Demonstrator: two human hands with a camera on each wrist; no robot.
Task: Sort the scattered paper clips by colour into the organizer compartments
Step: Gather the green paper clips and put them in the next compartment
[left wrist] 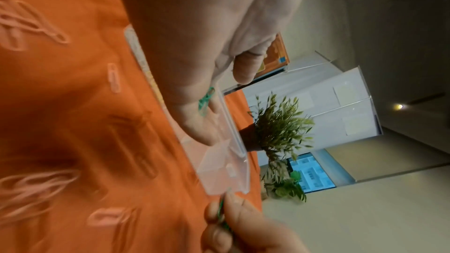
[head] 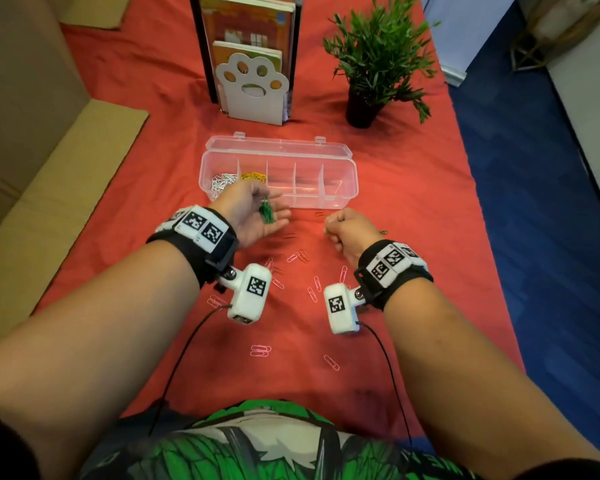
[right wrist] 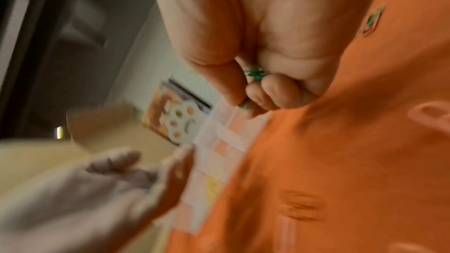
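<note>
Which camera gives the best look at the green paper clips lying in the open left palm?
The head view: the green paper clips lie unobstructed on the upturned left hand. The left wrist view catches only a few past the palm; the right wrist view shows that hand blurred, clips indiscernible.

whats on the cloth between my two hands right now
In the head view, one dark paper clip lies on the red cloth between the left hand and the right hand, just before the organizer.

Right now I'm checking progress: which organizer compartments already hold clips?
The two leftmost compartments of the organizer: the end one holds white clips, the next holds yellow clips. The three to their right look empty.
</note>
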